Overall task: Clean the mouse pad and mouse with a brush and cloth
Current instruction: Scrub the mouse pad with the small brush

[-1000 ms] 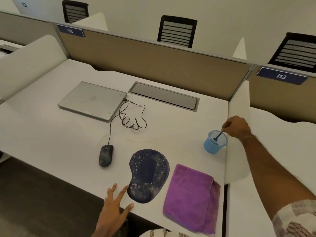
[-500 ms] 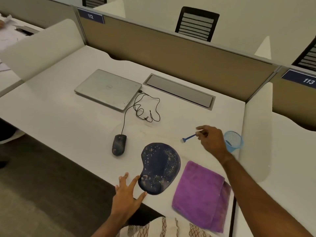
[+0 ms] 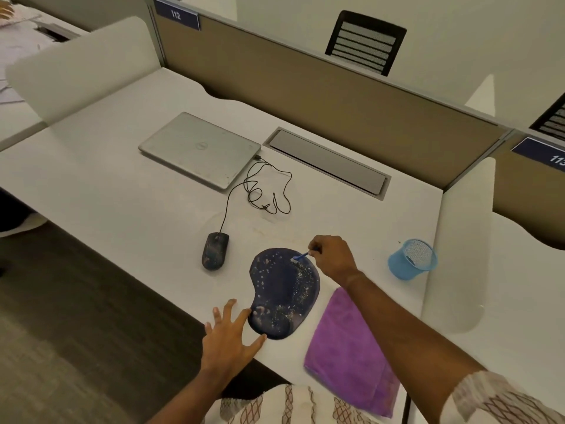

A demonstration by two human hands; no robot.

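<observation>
Now that our right hand (image 3: 331, 258) has brought the blue plastic brush (image 3: 301, 256), pinched by its handle, onto the dark speckled kidney-shaped mouse pad (image 3: 282, 293), brushing can start | left hand (image 3: 227, 341) splayed flat at its near edge | black corded mouse (image 3: 215, 250), purple cloth (image 3: 351, 350) untouched

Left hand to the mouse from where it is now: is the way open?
Probably yes. The left hand is open and holds nothing, fingers spread by the pad's near-left edge. The mouse lies just beyond it on bare desk, with nothing between; its cable trails away toward the laptop.
</observation>
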